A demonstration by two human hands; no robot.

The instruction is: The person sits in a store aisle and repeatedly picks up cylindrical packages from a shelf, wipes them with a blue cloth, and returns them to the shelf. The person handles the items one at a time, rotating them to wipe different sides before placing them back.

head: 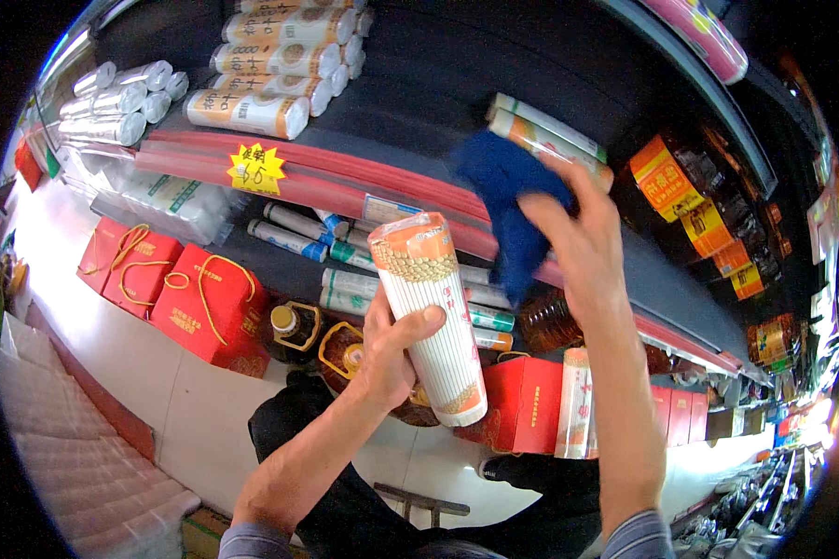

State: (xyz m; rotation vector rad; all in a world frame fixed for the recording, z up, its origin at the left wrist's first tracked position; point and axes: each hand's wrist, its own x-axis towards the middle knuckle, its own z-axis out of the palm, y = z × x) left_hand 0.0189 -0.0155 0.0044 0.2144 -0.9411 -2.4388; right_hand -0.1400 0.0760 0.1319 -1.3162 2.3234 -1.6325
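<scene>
My left hand [395,342] grips a cylindrical paper-wrapped pack of dried noodles [430,318], striped white with orange ends and a wheat-ear print. The pack stands tilted in front of the lower shelf. To the right, my right hand [577,230] holds a dark blue cloth [514,195], blurred, over the red front edge of the black shelf. Just behind the cloth, a couple of noodle packs [552,136] lie on that shelf, partly covered by the cloth and hand.
Stacked noodle packs [252,112] and silvery rolls [105,115] occupy the shelf's left. Orange-labelled bottles [678,189] stand right. Below are slim noodle packs [349,290], red gift boxes [203,307] and oil jugs [293,328]. A yellow price star [255,170] hangs on the shelf edge.
</scene>
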